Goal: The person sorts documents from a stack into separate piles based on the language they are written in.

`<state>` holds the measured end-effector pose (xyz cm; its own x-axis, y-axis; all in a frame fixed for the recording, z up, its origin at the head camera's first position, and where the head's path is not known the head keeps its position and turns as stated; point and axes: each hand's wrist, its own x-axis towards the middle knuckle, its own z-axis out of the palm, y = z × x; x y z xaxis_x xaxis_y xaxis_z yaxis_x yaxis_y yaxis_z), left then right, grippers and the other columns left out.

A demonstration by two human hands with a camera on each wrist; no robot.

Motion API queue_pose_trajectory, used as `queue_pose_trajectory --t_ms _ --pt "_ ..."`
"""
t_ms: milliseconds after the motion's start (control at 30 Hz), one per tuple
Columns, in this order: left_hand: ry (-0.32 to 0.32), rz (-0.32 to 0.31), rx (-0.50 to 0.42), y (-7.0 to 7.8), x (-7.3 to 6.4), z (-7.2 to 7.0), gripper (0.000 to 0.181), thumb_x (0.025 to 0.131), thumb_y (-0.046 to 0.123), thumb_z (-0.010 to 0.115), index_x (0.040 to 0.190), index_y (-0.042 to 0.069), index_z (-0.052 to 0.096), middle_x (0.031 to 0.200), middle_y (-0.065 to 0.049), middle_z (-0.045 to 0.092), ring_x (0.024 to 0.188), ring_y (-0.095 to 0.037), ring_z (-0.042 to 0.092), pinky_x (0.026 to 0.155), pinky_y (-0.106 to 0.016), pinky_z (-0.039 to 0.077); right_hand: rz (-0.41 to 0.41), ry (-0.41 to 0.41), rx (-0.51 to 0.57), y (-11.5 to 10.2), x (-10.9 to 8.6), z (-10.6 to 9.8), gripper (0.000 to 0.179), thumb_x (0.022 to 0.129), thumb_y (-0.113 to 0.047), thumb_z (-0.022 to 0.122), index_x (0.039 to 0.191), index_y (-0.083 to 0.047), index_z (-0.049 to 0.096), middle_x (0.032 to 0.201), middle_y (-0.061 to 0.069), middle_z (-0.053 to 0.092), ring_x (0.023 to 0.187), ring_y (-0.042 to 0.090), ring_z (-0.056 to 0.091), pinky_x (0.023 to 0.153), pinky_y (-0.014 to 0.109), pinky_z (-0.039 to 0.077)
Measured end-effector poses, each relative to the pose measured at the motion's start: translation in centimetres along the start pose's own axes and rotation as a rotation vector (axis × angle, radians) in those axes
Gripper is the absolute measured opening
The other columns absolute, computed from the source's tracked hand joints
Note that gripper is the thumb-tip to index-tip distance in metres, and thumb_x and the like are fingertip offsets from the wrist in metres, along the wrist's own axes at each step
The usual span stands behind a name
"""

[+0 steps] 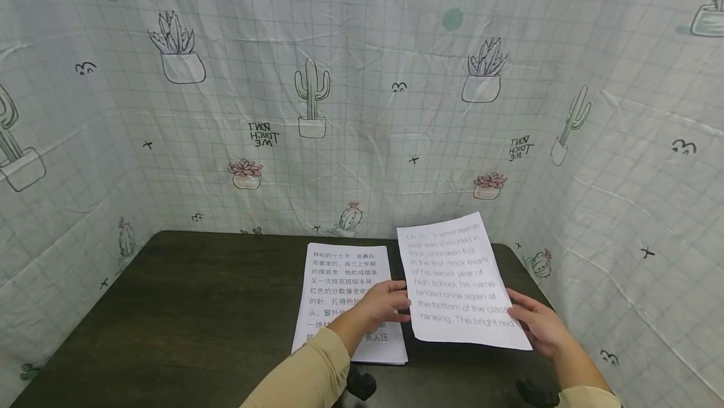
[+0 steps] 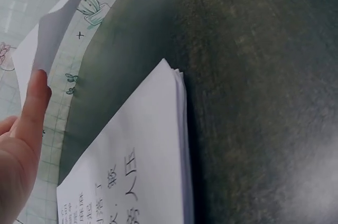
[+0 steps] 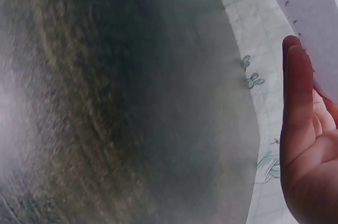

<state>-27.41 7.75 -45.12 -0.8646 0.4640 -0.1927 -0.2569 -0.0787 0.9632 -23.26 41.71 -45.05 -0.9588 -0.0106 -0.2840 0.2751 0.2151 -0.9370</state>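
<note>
A white paper sheet with large English print is held up, tilted and slightly curved, over the right part of the table. My left hand holds its left edge, fingertips right at the margin. At the lower right edge, my right hand pinches the paper, the thumb toward the printed face and other fingers partly hidden behind. In the left wrist view, a fingertip meets the paper's edge. Beneath my left forearm lies a stack of paper with Chinese print, its lower part partly covered by the arm.
The dark wood-grained table extends to the left of the stack. A pale grid curtain with cactus drawings encloses the back and both sides. A small black object shows below my left forearm.
</note>
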Motion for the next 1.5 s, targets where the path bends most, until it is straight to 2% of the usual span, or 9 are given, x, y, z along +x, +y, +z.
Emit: queue_pose_trajectory --t_ms 333,433,667,800,967,1100,1200,1333,1500 --pt "-0.049 -0.066 0.001 -1.1 -0.4 0.8 0.054 0.085 0.003 0.058 0.137 -0.009 0.046 0.122 -0.017 0.064 0.114 -0.027 0.06 0.09 -0.047 0.057 0.035 0.018 -0.027 1.2 0.4 -0.6 0.065 0.101 -0.006 0.044 0.153 0.007 0.008 0.097 -0.01 0.069 0.087 0.01 0.068 0.073 0.034 0.059" --pt "-0.072 -0.075 0.0 -1.4 -0.5 1.0 0.052 0.086 0.003 0.057 0.135 -0.009 0.047 0.126 -0.019 0.063 0.117 -0.028 0.059 0.092 -0.048 0.056 0.039 0.014 -0.021 1.6 0.5 -0.6 0.065 0.1 -0.006 0.044 0.153 0.008 0.007 0.096 -0.009 0.069 0.086 0.011 0.068 0.072 0.034 0.059" --pt "-0.075 -0.106 0.011 -1.9 -0.7 1.8 0.068 0.084 0.004 0.059 0.144 -0.014 0.033 0.154 -0.026 0.032 0.136 -0.043 0.042 0.091 -0.046 0.056 0.067 0.07 -0.044 2.1 0.7 -0.4 0.063 0.1 -0.006 0.045 0.152 0.008 0.012 0.095 -0.007 0.07 0.084 0.012 0.069 0.071 0.036 0.059" --pt "-0.075 -0.111 0.018 -2.3 -0.7 2.2 0.069 0.084 0.004 0.059 0.144 -0.014 0.032 0.156 -0.027 0.029 0.137 -0.043 0.04 0.091 -0.047 0.056 0.083 0.122 -0.1 2.2 0.7 0.0 0.061 0.1 -0.007 0.046 0.151 0.008 0.019 0.097 -0.003 0.07 0.083 0.012 0.068 0.071 0.035 0.058" --pt "-0.086 -0.104 0.029 -2.7 -0.7 2.5 0.067 0.085 0.004 0.058 0.144 -0.015 0.032 0.157 -0.026 0.028 0.138 -0.042 0.04 0.093 -0.05 0.054 0.081 0.166 -0.192 2.2 0.8 0.3 0.059 0.098 -0.009 0.049 0.148 0.011 0.026 0.102 0.007 0.071 0.081 0.013 0.067 0.07 0.034 0.058" --pt "-0.089 -0.095 0.041 -2.8 -0.7 2.8 0.067 0.085 0.004 0.058 0.144 -0.015 0.032 0.156 -0.027 0.029 0.138 -0.04 0.042 0.095 -0.05 0.053 0.072 0.196 -0.281 2.2 1.0 0.4 0.057 0.097 -0.011 0.051 0.145 0.013 0.031 0.114 0.026 0.066 0.082 0.013 0.066 0.069 0.032 0.056" --pt "-0.087 -0.095 0.048 -2.7 -0.9 2.9 0.067 0.085 0.004 0.058 0.144 -0.014 0.033 0.155 -0.026 0.031 0.137 -0.038 0.043 0.096 -0.049 0.053 0.072 0.221 -0.38 2.3 1.1 0.4 0.057 0.096 -0.014 0.053 0.142 0.014 0.036 0.129 0.035 0.055 0.088 0.019 0.066 0.072 0.033 0.055" --pt "-0.082 -0.1 0.062 -2.5 -1.0 3.1 0.067 0.084 0.005 0.059 0.144 -0.012 0.034 0.154 -0.024 0.035 0.135 -0.035 0.046 0.096 -0.048 0.053 0.079 0.243 -0.482 2.3 1.2 0.5 0.057 0.096 -0.018 0.053 0.14 0.014 0.039 0.141 0.038 0.041 0.111 0.043 0.058 0.086 0.046 0.053" --pt "-0.085 -0.108 0.075 -2.4 -1.0 3.1 0.067 0.084 0.006 0.059 0.144 -0.01 0.036 0.154 -0.023 0.036 0.133 -0.031 0.049 0.096 -0.048 0.053 0.102 0.243 -0.497 2.2 1.2 0.4 0.059 0.098 -0.023 0.05 0.142 0.014 0.036 0.146 0.038 0.034 0.129 0.052 0.043 0.099 0.058 0.046"
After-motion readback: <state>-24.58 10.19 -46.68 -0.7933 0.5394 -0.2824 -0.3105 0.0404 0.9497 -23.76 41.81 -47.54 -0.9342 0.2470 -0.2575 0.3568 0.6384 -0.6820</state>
